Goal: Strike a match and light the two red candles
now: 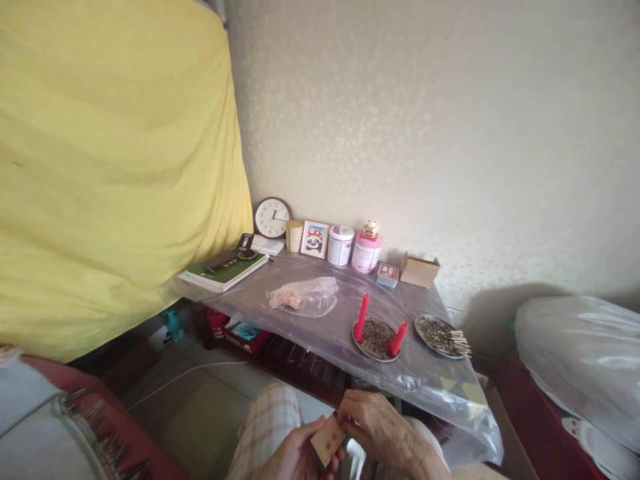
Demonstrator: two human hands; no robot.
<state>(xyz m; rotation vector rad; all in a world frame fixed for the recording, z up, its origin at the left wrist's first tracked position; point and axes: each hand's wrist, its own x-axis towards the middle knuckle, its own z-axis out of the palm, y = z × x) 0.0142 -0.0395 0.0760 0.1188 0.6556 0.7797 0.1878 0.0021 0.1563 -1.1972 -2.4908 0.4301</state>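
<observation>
Two hands on one small printed box (327, 441), short of the table's near edge.

From my end I see the left hand (305, 448) wrapped about it, thumb along one side; the right hand (373, 421) is narrow, fingers bunched at its upper end, though I cannot tell whether they pinch. The box sits over the lap, off the plastic-covered table (320, 333) and below the red candles (363, 319) near that edge. I judge it light, stiff card, easily dented: I'd hold the long sides gently.
</observation>
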